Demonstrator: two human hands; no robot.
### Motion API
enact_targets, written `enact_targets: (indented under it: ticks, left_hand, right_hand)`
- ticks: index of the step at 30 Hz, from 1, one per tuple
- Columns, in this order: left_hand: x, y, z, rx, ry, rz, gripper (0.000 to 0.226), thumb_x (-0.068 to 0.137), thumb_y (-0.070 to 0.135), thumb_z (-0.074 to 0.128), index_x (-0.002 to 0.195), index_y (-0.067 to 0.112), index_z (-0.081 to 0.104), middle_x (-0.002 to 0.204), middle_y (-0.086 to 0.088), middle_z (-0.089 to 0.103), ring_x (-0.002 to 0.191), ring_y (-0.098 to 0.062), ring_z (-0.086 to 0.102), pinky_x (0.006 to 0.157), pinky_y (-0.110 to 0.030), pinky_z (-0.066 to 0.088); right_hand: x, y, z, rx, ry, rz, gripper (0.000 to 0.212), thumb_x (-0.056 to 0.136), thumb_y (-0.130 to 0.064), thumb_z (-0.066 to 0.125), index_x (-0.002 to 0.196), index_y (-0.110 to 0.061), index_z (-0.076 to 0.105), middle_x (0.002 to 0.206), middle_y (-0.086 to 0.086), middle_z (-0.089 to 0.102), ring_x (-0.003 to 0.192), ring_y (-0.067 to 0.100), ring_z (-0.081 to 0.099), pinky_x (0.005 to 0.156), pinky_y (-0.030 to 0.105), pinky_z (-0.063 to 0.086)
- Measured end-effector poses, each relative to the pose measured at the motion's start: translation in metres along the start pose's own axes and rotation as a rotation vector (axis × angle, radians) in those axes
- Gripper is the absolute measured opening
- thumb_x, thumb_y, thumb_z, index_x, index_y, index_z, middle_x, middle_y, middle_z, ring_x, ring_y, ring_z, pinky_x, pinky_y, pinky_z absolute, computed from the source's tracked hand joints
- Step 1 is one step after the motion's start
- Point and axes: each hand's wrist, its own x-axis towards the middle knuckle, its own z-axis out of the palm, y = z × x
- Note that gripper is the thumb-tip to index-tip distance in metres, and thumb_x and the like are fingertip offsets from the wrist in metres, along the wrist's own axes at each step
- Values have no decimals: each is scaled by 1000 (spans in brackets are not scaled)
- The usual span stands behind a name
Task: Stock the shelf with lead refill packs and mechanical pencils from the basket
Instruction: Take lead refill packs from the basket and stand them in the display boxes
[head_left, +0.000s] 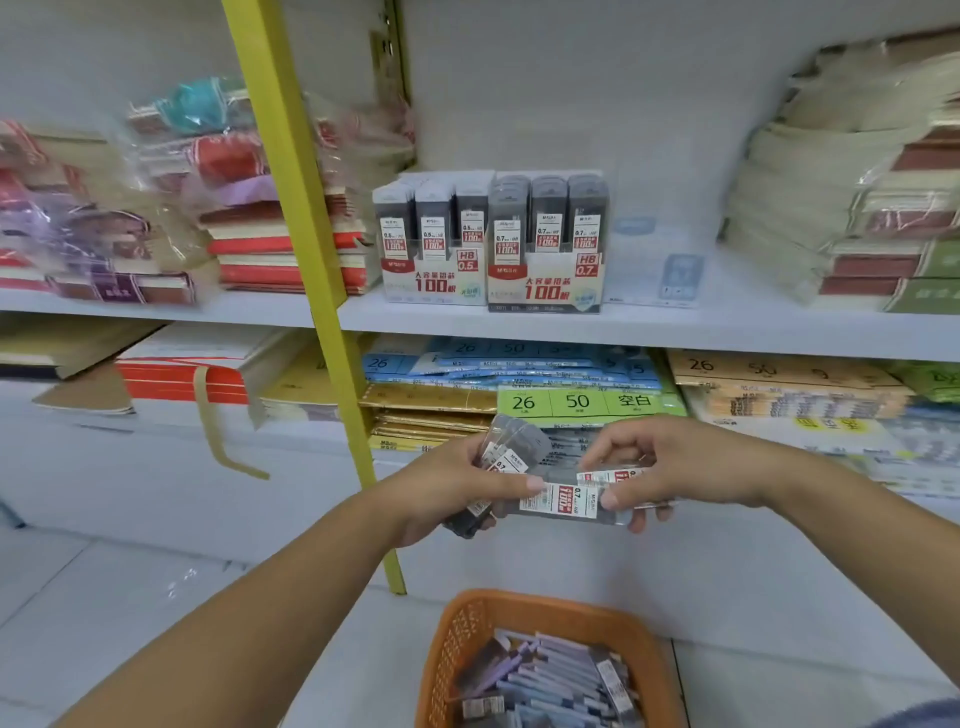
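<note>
Right hand (691, 467) and left hand (457, 493) pinch pack (563, 502) (between).

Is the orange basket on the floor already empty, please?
No, the orange basket holds a loose pile of packs.

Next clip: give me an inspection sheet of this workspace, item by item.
Surface: white shelf board carries the displays.
Job's things: red-and-white HB 0.5 display box and HB 0.7 display box stand side by side, both holding upright packs; orange plastic basket sits below with more packs inside; clear 0.7 lead refill packs are in hand.
Clutter: wrapped notebook stacks on the left, pale paper stacks on the right.
Grippers: left hand and right hand both grip the packs.
Cables: nothing seen.
Surroundings: yellow metal upright; green paper pads on the lower shelf.
</note>
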Motion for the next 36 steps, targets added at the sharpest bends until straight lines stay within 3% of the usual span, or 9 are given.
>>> enact_targets:
  ticks: [6,10,14,16,20,24,27,33,36]
  left_hand:
    - [1,7,-2,2,-17,52,22,73,39,84,91,34,74,85,-3,73,64,-16,56,53,-25,42]
    - [5,5,-12,-83,92,67,47,66,42,86,107,26,69,91,-3,78,64,-13,61,53,-25,45]
    - [11,4,-8,-244,264,89,50,68,37,89,110,23,66,91,-4,79,62,-12,64,56,-28,47]
    - [11,3,-5,-289,273,81,42,72,37,88,107,27,69,94,-1,79,66,-9,68,58,-28,49]
    - [4,7,-6,-327,150,50,32,70,46,85,99,37,75,94,-4,78,70,-13,67,55,-27,49]
    - [-1,10,-6,-327,118,64,44,69,51,86,106,31,75,94,-3,77,67,-13,66,53,-24,50]
    - [2,16,-9,-350,236,102,54,62,51,87,109,30,72,96,1,78,82,-18,67,58,-29,51]
    - [5,27,-11,-512,277,228,32,62,43,86,93,43,76,103,3,79,90,-16,76,70,-32,54]
    - [6,30,-12,-621,298,237,43,63,46,85,102,32,76,92,0,79,72,-15,71,59,-30,52]
  right_hand:
    - [16,-21,3,-14,54,-60,37,72,-17,85,103,-26,67,98,0,74,71,24,72,53,24,50]
    - [27,-22,7,130,325,-97,54,56,-22,93,95,-19,56,86,3,73,56,20,67,51,27,52]
    - [36,-27,13,284,568,-198,63,62,-13,90,111,-38,59,90,-2,73,72,19,73,56,29,57]
    - [40,-30,16,316,619,-222,59,67,-11,87,112,-33,57,96,-4,73,81,12,72,60,24,56]
    - [41,-40,12,335,497,-270,40,78,-4,77,109,-24,61,101,-3,74,92,12,71,69,22,56]
    - [40,-48,13,333,410,-317,47,86,-3,68,120,-33,59,106,-5,73,98,12,70,76,23,56]
    - [46,-51,18,369,503,-329,44,89,-11,67,124,-33,54,102,-2,75,93,13,71,75,25,57]
    - [54,-61,31,451,591,-336,30,86,-6,70,113,-17,60,101,-2,75,93,17,72,75,31,59]
    - [50,-77,21,365,647,-348,29,88,-6,67,113,-21,61,93,-1,76,79,16,73,62,26,58]
